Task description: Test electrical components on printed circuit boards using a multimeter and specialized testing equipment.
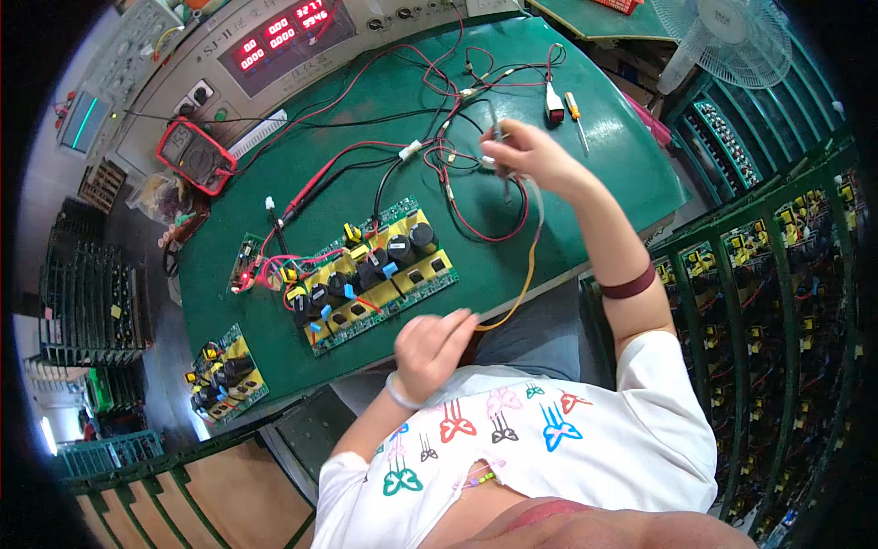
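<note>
My right hand (pixel 530 160) is raised over the far right of the green bench, fingers closed round a thin grey stick-like tool (pixel 497 114), blurred. From beside that hand a yellow cord (pixel 529 270) curves down to the fingertips of my left hand (pixel 432 349). The left fingers are bent together at the bench's near edge and seem to pinch the cord's end; the thumb is hidden. Just beyond the left hand lies a long circuit board (pixel 412 288) with black capacitors and yellow parts. Wires join it to a small board (pixel 245 265) with a lit red light.
A red multimeter (pixel 194 156) leans by a test instrument (pixel 283 46) with red digits. Red and black leads (pixel 366 146) cross the bench. A screwdriver (pixel 576 119) lies far right, a second board (pixel 227 375) near left. Racks of boards (pixel 759 339) stand right, a fan (pixel 732 41) behind.
</note>
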The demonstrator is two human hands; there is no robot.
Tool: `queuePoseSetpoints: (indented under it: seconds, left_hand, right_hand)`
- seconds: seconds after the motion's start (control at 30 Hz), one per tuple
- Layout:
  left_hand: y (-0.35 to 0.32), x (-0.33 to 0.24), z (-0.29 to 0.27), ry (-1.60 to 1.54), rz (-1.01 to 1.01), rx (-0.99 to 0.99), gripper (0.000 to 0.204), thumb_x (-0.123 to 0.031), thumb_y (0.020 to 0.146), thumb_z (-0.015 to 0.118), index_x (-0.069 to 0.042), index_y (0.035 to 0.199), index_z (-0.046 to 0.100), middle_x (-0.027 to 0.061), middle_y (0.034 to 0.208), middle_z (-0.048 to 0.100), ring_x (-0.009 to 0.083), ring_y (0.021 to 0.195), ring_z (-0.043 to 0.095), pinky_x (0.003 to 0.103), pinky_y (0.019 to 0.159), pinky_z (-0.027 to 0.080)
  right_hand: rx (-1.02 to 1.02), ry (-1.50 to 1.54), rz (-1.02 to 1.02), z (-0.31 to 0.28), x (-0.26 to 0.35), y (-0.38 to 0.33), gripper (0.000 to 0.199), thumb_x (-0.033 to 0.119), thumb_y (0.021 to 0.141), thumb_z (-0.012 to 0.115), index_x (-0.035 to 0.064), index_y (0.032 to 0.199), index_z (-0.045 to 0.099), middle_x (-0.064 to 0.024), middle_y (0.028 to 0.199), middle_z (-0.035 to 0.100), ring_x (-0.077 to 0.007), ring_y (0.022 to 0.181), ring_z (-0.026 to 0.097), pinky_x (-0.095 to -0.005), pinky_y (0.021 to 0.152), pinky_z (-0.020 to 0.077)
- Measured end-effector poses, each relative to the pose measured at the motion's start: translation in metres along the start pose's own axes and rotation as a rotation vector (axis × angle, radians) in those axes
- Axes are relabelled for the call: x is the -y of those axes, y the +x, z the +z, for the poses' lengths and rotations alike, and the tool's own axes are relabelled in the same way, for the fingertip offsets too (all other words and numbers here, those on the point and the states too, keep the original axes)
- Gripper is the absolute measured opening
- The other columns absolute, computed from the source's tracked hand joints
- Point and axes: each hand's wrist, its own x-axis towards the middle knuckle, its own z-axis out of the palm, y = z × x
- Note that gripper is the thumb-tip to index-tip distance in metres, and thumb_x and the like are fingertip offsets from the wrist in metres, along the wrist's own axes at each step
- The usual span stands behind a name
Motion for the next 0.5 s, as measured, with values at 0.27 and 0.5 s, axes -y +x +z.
queuePoseSetpoints:
  seconds: [0.27,0.5]
  left_hand:
    - [0.082,0.001,0.085,0.217,-0.106,0.223,0.017,-0.008,0.078,0.067,-0.007,0.094,0.071,0.0073,0.095,0.064,0.0213,0.078,0.062,0.033,0.066,0.050]
    - [0.057,-0.007,0.034,0.137,-0.015,0.106,0.027,-0.009,0.080,0.065,-0.007,0.106,0.071,0.0083,0.116,0.063,0.0213,0.084,0.064,0.034,0.071,0.053]
  right_hand:
    - [-0.353,-1.232,-0.055,-0.087,-0.017,0.019,0.040,0.032,0.094,0.063,0.0248,0.133,0.055,-0.0142,0.105,0.070,-0.0346,0.101,0.066,-0.0457,0.080,0.0542]
    - [-0.132,-1.186,-0.156,-0.125,-0.065,0.050,0.021,0.020,0.093,0.060,0.0195,0.113,0.067,-0.0143,0.101,0.071,-0.0352,0.094,0.068,-0.0455,0.078,0.0542]
